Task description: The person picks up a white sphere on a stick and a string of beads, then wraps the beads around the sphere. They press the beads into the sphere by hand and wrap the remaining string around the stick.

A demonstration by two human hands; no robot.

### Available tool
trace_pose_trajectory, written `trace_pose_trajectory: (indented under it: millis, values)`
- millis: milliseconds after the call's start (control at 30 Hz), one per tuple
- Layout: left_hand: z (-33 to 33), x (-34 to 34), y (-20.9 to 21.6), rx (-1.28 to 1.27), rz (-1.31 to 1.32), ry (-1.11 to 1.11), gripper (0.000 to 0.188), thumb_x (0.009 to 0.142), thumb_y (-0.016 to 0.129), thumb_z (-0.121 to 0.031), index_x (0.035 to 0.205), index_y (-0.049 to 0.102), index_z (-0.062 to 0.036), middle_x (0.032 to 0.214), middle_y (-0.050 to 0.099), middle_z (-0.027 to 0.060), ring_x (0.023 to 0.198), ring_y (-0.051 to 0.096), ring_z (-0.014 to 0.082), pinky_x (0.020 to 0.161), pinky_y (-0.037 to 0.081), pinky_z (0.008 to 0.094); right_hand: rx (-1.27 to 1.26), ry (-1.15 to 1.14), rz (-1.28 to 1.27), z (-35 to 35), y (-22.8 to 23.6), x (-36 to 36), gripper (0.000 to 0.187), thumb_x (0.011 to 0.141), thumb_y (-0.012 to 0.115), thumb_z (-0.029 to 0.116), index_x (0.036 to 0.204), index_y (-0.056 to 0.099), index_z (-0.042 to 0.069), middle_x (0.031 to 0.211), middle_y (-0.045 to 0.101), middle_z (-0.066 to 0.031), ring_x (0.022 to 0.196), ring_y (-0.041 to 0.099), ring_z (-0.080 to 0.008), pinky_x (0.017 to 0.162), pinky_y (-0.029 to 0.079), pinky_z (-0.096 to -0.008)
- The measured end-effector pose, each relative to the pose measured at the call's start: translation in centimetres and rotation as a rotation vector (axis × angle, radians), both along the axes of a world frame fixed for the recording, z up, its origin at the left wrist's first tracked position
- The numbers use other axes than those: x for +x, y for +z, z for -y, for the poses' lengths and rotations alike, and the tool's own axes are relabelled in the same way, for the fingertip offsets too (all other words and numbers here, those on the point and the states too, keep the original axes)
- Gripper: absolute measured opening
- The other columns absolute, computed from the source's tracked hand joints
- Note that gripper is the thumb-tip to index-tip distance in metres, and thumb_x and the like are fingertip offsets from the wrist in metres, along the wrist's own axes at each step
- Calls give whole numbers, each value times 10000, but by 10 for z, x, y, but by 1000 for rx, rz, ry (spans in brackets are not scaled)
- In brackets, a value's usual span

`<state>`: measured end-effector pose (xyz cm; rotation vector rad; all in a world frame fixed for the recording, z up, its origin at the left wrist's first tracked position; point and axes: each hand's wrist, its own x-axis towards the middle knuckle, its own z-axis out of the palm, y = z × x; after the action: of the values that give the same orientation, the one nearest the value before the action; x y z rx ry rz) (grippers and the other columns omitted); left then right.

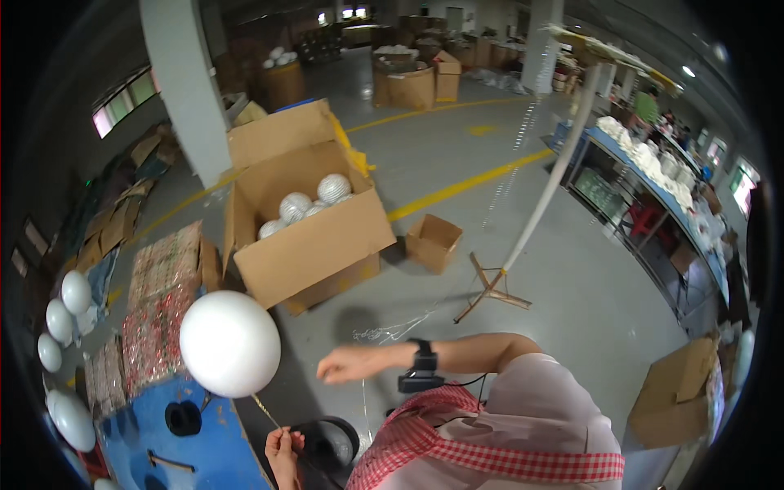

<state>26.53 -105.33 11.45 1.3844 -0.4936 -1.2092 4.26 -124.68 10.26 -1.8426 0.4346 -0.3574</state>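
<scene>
A smooth white ball (230, 343) stands above the near left, with a thin tan cord or stick (265, 410) running down from its underside. My left hand (284, 454) is closed on the lower end of that cord or stick. To the right of the ball is my right hand (347, 363), its fingers curled together; anything in them is too small to make out. A thin pale strand (365, 408) hangs below the right wrist. Beside my left hand lies a dark round spool-like thing (331, 441), partly hidden.
A large open carton (314, 253) holds several silvery-white balls (296, 207). A small box (434, 242) and a pole on a wooden stand (492, 296) are beyond. A blue table (212, 457) is at left, more white balls (60, 320) along the edge, a loaded bench (645, 167) at right.
</scene>
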Motion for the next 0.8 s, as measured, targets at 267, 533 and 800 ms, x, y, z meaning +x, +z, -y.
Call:
trace_pose_trajectory:
  millis: [267, 533, 800]
  values:
    - [2, -31, 32, 53, -22, -46, 187, 907, 575, -97, 1077, 572, -18, 905, 594, 86, 795, 563, 147, 744, 494, 266, -36, -1005, 196, 22, 155, -288, 244, 920, 508, 109, 1150, 553, 40, 904, 656, -81, 744, 618, -111, 633, 510, -233]
    - [4, -44, 50, 73, 659, -58, 323, 909, 559, -210, 1124, 582, 31, 1016, 621, 169, 908, 585, 220, 817, 466, 322, -1032, -2170, 44, 27, 211, -580, 390, 789, 581, 74, 1169, 515, 15, 926, 575, -133, 854, 569, -234, 757, 466, -328]
    - [75, -123, 91, -34, 501, -100, 225, 907, 595, -194, 1007, 628, 4, 864, 641, 78, 759, 569, 131, 687, 452, 257, -654, -1857, 610, 52, 331, -729, 379, 885, 593, 226, 1201, 519, 30, 807, 610, -40, 643, 540, -94, 567, 421, -221]
